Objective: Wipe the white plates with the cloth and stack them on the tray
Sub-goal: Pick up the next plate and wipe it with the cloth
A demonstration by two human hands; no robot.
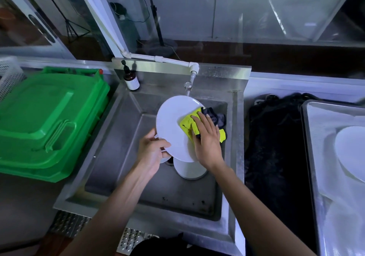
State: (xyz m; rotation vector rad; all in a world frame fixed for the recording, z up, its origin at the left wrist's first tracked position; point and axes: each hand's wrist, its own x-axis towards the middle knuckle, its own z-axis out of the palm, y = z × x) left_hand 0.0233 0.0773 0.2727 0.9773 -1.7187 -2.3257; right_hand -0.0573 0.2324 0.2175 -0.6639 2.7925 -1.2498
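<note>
- The left hand [152,151] grips the white plate [173,127] by its lower rim, tilted over the sink [118,137] so drips fall in.
- The right hand [205,137] presses the yellow cloth [187,124] flat onto it.
- More plates [189,168] wait below.
- The tray [312,156] sits well right, seemingly holding wiped plates.

Steel sink [126,147] is the main support. Inside its basin, white plates [189,169] sit on the bottom near the drain. Brown pump bottle [131,79] stands on the sink's back-left ledge. Left of the sink, green plastic crate [45,123] on the counter. Right of the sink, black mat [274,156], then a metal tray [310,156] holding stacked white plates [349,153].
</note>
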